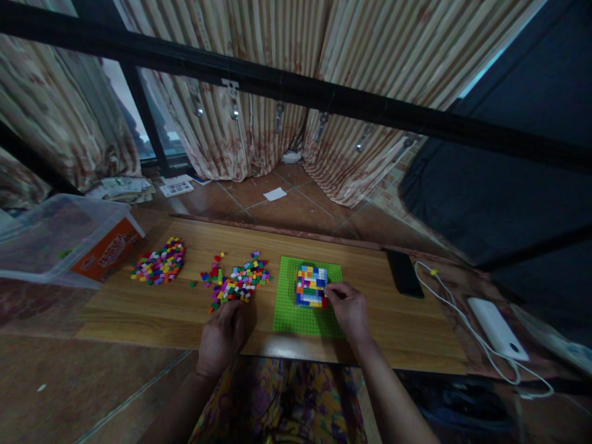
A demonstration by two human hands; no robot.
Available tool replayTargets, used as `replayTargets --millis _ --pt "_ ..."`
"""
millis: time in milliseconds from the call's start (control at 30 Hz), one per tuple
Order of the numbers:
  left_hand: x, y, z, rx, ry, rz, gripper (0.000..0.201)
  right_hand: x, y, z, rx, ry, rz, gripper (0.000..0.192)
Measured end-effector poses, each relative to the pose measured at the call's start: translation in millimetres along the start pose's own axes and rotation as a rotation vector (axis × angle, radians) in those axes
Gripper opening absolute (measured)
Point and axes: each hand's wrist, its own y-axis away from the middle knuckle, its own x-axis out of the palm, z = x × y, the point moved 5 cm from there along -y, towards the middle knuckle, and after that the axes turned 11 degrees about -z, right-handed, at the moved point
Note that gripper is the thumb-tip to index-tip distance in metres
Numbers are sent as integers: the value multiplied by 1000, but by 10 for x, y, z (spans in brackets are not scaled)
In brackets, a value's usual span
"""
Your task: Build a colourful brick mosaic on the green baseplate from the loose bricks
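The right hand point(350, 308) rests on the green plate point(289, 311), and its fingers are curled together at the lower right corner of the block wall point(311, 285). The fingertips touch that corner, pinched close, but whether a small brick sits between them is too tiny to tell. The block wall is a flat patch of many colours: blue, yellow, white, red and pink rows. It sits in the far middle of the green plate, and its longer side runs away from the person, toward the curtains point(259, 123). The green plate lies flat on the wooden table point(407, 320), near the front edge, with its sides lined up with the table edge. The left hand point(221, 338) lies on the table just left of the plate, knuckles up and fingers bent down, with its fingertips at the near edge of a pile of loose bricks point(238, 282). It is too dark to tell if it holds one. A second pile of bricks point(160, 262) lies farther left, well apart from both hands. A clear bin point(55, 237) stands past the left end of the table. A black phone point(404, 272) lies to the right of the plate, and a white charger point(497, 327) with a cord lies farther right.
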Motion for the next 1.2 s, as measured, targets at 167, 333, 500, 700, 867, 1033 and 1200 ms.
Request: replayTargets --millis 167,333,500,700,867,1033,1200 --pt "11 22 22 -5 -4 0 20 8 -8 -45 33 -54 -4 21" --pt "1 8 0 0 -13 3 20 16 -14 -74 38 -67 3 20" --pt "-9 -15 -22 2 -30 17 20 25 -28 -88 64 -46 14 18" --pt "-22 -38 -50 -1 -21 18 19 35 3 -66 53 -105 18 21" --pt "-5 -15 -22 -14 18 7 19 -84 109 -37 25 -169 -130 27" --pt "-4 16 -12 -28 69 9 19 -95 309 218 -58 -145 -124 22" --pt "-71 36 -46 -65 113 -36 20 320 620 650 -214 -136 179 17"
